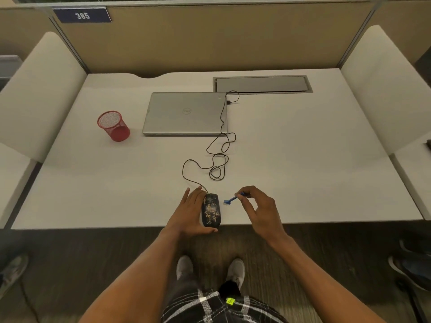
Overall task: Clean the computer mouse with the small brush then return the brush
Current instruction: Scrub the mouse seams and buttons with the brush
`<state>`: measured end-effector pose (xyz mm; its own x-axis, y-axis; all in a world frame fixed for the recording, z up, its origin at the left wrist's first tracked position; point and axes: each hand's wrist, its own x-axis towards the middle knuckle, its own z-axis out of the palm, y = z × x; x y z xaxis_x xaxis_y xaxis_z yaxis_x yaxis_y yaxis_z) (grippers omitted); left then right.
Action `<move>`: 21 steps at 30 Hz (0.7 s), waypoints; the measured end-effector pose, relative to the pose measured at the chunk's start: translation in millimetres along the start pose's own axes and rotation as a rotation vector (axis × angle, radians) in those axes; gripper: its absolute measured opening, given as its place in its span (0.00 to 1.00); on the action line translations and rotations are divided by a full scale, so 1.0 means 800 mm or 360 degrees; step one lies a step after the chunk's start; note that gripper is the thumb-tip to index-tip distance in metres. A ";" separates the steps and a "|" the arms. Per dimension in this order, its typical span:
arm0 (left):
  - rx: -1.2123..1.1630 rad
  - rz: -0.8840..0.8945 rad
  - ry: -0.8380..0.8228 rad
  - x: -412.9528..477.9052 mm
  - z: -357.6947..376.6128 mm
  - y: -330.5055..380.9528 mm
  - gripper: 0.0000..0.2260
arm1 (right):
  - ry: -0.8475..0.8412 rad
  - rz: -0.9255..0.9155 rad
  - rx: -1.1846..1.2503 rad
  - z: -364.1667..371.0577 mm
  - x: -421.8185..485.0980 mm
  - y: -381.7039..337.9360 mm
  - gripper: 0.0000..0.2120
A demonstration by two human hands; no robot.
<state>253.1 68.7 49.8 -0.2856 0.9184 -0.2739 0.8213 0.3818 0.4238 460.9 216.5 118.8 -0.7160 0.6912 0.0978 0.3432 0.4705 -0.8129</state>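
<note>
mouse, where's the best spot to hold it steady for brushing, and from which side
Hold the mouse by its left flank and near end, coming from the left, as the left hand does. It lies lengthwise at the desk edge, dirt speckled over its top and the cord leaving its far end, so this keeps the top free for the brush in the right hand.

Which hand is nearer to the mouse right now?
Left. The left hand holds the mouse along its left side; the right hand pinches the brush apart, to its right.
</note>
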 end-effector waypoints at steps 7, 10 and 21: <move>-0.0006 0.0072 -0.0043 -0.027 0.002 0.008 0.56 | 0.0145 0.0012 0.0017 0.008 -0.051 -0.024 0.10; 0.0071 0.0163 -0.0049 -0.036 0.004 0.001 0.56 | 0.0228 0.0033 0.0000 0.015 -0.074 -0.037 0.09; 0.0020 0.0323 0.0006 -0.072 -0.013 -0.012 0.58 | 0.0464 0.0046 0.0040 0.051 -0.138 -0.096 0.08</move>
<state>256.5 12.9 70.2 -0.1153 0.9767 -0.1807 0.8682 0.1875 0.4594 489.0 81.7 147.0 -0.5002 0.8341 0.2323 0.3432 0.4373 -0.8313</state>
